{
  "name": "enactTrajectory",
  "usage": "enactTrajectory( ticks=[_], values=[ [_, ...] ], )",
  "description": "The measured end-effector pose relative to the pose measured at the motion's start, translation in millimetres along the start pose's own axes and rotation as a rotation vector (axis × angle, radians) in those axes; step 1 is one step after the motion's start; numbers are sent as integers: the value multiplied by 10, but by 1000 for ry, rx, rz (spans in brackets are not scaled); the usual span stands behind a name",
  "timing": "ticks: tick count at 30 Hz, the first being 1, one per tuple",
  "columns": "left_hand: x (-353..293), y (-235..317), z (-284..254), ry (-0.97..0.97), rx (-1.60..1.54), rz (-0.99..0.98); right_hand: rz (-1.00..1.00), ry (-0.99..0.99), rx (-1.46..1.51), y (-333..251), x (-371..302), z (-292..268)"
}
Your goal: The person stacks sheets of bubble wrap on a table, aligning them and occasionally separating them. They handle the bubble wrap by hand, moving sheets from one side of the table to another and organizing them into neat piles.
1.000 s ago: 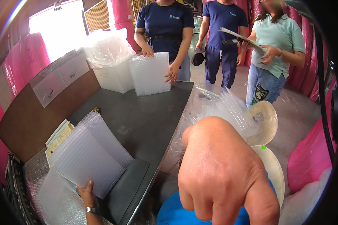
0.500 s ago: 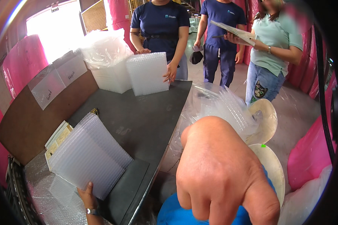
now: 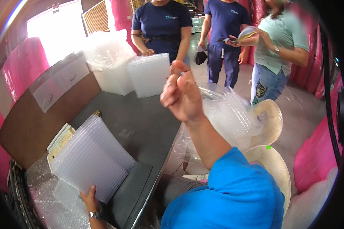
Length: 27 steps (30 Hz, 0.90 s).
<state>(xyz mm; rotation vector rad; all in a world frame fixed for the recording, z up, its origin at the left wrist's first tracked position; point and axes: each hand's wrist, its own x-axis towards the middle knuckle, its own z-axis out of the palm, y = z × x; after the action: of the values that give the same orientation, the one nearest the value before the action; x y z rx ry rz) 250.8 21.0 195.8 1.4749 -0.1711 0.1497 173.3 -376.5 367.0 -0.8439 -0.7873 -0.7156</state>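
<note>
A stack of clear bubble-wrap bags (image 3: 93,156) stands tilted near the table's left side. My left hand (image 3: 91,200), with a watch at the wrist, grips its lower corner, thumb on the front and fingers hidden behind. Over the table's right edge my right hand (image 3: 182,93) is raised, its fingers curled loosely inward, and I see nothing held in it. Beyond it, a co-worker (image 3: 162,28) in a dark blue shirt has a hand at another stack of bubble-wrap bags (image 3: 149,76), standing upright on the far end.
The dark table (image 3: 122,126) has a brown board (image 3: 23,126) along its left. A white bin (image 3: 112,80) with clear plastic stands at the back. Loose plastic bags (image 3: 231,118) and pale round chair-like shapes (image 3: 273,164) sit to the right. Two more people stand behind.
My right hand has moved from close before the camera out to the upper middle, showing its forearm and blue sleeve. The left hand keeps its grip. The person at right has shifted the papers.
</note>
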Motion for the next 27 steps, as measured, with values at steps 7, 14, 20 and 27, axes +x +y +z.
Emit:
enactTrajectory(
  ticks=[7, 14, 20, 27],
  values=[
    [35, -44, 78, 71, 13, -170, 258, 279, -121, 454, -234, -347],
    [130, -107, -124, 6, -146, -468, 684, -4, -867, 1751, -894, -471],
    [126, -172, -167, -27, -151, -504, 637, -673, -1498, 2215, -1365, -400],
    [136, -43, -39, -110, -26, -360, 835, 54, -560, 2192, -1337, -744]
  ],
)
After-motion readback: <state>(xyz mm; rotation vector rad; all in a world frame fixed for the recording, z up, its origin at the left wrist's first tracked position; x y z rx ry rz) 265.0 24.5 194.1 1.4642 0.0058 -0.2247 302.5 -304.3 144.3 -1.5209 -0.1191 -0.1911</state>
